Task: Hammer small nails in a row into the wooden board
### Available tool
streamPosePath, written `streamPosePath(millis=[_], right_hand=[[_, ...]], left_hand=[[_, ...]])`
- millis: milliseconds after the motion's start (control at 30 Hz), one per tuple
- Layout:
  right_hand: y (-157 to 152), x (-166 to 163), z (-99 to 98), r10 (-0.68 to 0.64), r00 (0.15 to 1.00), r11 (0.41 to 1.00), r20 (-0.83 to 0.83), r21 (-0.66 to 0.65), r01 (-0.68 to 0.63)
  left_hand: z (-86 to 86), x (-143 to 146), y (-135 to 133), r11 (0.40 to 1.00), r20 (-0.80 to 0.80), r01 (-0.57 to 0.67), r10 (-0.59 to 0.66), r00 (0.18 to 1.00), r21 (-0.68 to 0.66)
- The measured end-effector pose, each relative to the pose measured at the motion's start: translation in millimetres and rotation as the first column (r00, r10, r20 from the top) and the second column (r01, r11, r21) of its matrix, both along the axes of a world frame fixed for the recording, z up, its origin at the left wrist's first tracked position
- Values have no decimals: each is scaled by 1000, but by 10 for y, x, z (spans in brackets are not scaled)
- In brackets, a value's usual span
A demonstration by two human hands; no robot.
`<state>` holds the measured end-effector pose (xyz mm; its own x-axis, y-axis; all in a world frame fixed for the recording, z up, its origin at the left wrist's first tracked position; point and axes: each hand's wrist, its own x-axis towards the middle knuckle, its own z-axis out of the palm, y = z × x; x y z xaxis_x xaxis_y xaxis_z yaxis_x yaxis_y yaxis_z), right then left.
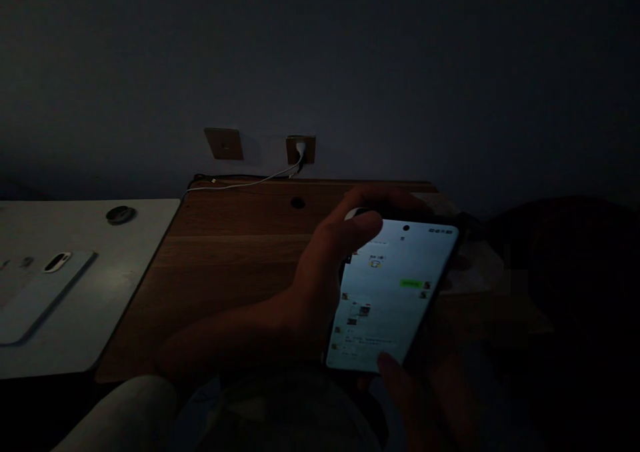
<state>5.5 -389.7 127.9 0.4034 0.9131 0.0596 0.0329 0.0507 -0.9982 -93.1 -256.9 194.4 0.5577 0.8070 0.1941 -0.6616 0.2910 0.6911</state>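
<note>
A lit smartphone (390,299) is tilted in front of me, its screen showing a chat with a green message bubble. My left hand (320,265) is closed around the phone's upper left side. The left thumb lies over the top left corner of the screen, and the other fingers are partly hidden behind the phone. At the bottom edge is my right hand (405,385), its thumb on the lower screen and a fingertip showing under the phone. Most of the right hand is lost in the dark.
Below the phone is a brown wooden desk (220,265) with a cable hole (297,203). Papers (465,275) lie at right. A white table (135,259) at left bears a pale flat phone-shaped object (47,302). A white plug (301,148) with a cable sits in the wall socket.
</note>
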Motion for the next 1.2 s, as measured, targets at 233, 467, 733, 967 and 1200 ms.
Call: streamPosePath(millis=[233, 467, 733, 967, 1200], right_hand=[[-19, 47, -47, 4, 998, 1000, 56, -4, -4], [9, 115, -129, 43, 996, 999, 79, 6, -44], [-25, 152, -136, 63, 994, 998, 89, -14, -62], [34, 77, -116, -72, 997, 997, -35, 33, 74], [80, -81, -9, -173, 981, 984, -90, 22, 176]], left_hand=[[23, -13, -36, 999, -26, -14, 13, 1000, -40], [2, 3, -2, 1000, 24, -5, 6, 1000, -15], [-29, 7, 26, 998, 2, -30, 29, 1000, 53], [1, 14, 7, 1000, -7, -15, 15, 1000, 22], [25, 11, -27, 1000, -6, -12, 12, 1000, -13]])
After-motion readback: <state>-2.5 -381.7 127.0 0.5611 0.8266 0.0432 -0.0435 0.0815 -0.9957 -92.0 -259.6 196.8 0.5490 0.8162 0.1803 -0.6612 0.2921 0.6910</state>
